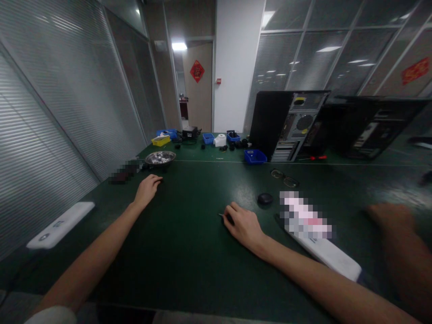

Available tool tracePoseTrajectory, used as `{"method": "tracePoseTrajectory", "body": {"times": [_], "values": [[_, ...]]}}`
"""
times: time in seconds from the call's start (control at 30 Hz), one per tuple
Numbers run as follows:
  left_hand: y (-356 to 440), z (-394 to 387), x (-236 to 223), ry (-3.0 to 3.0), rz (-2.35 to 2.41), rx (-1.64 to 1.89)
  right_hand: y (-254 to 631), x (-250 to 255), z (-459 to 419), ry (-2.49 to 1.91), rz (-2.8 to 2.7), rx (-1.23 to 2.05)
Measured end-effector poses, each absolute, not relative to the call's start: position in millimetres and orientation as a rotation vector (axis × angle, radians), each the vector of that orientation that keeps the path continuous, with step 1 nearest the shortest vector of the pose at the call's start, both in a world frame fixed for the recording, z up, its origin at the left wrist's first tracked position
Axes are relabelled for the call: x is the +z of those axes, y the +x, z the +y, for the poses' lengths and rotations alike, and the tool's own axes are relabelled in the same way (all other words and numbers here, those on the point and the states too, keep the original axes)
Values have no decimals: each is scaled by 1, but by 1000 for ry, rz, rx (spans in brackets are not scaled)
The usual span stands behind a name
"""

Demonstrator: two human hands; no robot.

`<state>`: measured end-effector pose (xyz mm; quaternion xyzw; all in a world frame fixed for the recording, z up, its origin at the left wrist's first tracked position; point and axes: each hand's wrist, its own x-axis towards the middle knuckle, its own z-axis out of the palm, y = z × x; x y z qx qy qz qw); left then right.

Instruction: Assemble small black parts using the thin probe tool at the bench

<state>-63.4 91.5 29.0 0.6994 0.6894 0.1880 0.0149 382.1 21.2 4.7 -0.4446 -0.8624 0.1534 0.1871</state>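
Observation:
My left hand (147, 191) is stretched forward over the left part of the green table (185, 243), just below a round metal dish (160, 158) with small shiny bits in it. Its fingers are pinched together, with something small and dark at their tips, too small to name. Nearer the middle of the table, my right hand (245, 226) is closed around a small dark object (230, 219). A thin light tip sticks out to the left of its fingers; the rest is hidden. A black computer mouse (265, 199) lies just beyond my right hand.
A white oblong device (60, 225) lies at left; another (329, 254) lies under a blurred-out item. Glasses (284, 177), a blue tray (255, 156) and a computer tower (286, 126) stand farther back. Another person's arm (396, 225) reaches in at right.

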Motion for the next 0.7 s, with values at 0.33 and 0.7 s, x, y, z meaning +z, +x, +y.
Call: {"method": "tracePoseTrajectory", "body": {"times": [0.33,0.7], "values": [[-62,93,13,2252,2246,487,382,2,21,-1233,-2421,430],[-65,97,11,2264,2266,497,383,0,21,-1221,-2416,422]]}}
